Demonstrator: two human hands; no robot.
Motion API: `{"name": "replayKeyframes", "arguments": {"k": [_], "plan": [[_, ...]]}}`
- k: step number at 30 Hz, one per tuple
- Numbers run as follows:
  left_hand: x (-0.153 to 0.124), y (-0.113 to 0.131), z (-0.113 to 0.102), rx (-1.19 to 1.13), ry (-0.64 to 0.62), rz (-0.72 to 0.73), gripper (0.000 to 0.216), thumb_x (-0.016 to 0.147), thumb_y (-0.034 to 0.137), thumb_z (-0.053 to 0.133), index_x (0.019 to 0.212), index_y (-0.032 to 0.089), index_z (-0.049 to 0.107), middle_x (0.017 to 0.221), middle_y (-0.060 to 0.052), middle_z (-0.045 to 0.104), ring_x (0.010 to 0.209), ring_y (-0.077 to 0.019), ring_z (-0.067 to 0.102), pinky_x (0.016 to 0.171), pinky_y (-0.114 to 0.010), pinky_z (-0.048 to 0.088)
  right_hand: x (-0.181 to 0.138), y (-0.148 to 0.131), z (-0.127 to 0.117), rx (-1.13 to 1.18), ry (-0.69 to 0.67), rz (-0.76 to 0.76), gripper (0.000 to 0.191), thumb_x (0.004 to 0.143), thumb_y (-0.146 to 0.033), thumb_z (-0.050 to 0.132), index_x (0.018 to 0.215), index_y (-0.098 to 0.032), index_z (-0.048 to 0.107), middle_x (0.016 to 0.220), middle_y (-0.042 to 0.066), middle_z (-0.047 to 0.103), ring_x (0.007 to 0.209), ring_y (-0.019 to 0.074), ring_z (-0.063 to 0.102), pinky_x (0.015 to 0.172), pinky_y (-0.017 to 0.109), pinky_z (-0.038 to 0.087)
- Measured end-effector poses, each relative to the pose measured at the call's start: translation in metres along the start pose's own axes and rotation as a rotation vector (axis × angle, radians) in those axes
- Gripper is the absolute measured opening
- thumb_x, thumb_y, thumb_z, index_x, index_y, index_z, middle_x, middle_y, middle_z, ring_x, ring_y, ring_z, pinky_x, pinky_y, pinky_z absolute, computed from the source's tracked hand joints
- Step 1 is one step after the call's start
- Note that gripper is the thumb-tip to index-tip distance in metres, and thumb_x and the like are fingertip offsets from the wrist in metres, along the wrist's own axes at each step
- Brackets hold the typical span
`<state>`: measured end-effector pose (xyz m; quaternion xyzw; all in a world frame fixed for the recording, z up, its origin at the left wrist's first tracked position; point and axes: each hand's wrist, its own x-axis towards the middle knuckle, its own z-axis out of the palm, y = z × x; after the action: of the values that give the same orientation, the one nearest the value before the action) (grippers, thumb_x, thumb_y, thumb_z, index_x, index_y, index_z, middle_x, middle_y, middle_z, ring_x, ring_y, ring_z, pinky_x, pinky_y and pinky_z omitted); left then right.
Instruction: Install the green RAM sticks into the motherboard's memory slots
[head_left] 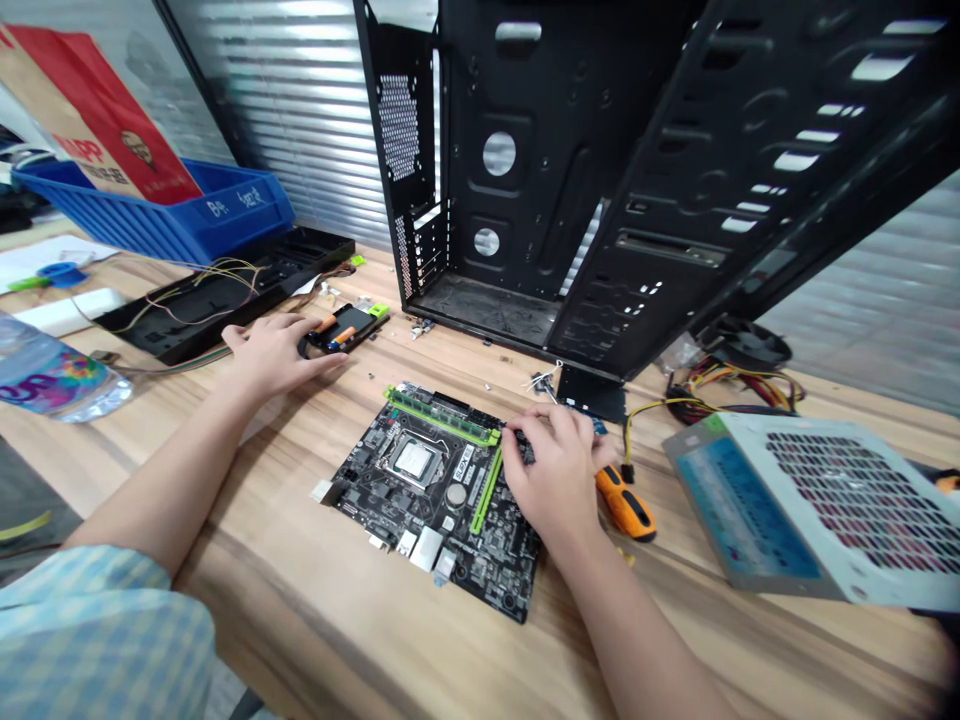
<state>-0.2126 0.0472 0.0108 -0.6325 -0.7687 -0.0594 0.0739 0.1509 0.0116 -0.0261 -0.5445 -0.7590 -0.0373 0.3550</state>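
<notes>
The right hand [556, 482] sits on the upper right part of a black motherboard [427, 500], its fingers bent down over the board beside a green-topped memory slot; whether it grips the board or only presses on it cannot be told. The motherboard lies flat in the middle of a wooden tabletop [300, 610], toward the near edge, with a stick of memory [442, 416] seated along its far side and a processor [414, 460] in the socket. An orange-and-black screwdriver handle [625, 503] lies just beside the right hand.

The left hand [281, 354] is open, fingers spread and palm down, just beside a small black case [346, 330] holding orange and green items. Small screws and bits [541, 384] are scattered toward the far edge of the tabletop.

Beyond the board stands an open black computer case [525, 170], its metal frame tilted in the view. A power supply [817, 505] sits near the right edge, with a bundle of coloured wires [720, 392] and a cooling fan [742, 342] behind it. At the far left are a blue plastic crate [157, 212] holding a red-and-tan paper bag [97, 120], a black panel [225, 292] strewn with thin wires, and a plastic bottle [52, 370] lying on its side, while a checked blue sleeve [97, 640] shows at the lower left
</notes>
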Motion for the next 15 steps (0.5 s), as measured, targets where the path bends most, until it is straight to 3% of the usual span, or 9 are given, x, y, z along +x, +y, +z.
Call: {"name": "replayKeyframes", "arguments": {"k": [15], "plan": [[-0.0037, 0.0018, -0.0075, 0.027, -0.04, -0.079, 0.079, 0.07, 0.083, 0.041, 0.132, 0.035, 0.056, 0.141, -0.009, 0.047, 0.125, -0.045, 0.034, 0.09, -0.052, 0.026, 0.0, -0.0006, -0.001, -0.007, -0.017, 0.003, 0.012, 0.086, -0.025, 0.059, 0.078, -0.023, 0.068, 0.098, 0.005, 0.065, 0.096, 0.0229, 0.048, 0.082, 0.04, 0.018]]}}
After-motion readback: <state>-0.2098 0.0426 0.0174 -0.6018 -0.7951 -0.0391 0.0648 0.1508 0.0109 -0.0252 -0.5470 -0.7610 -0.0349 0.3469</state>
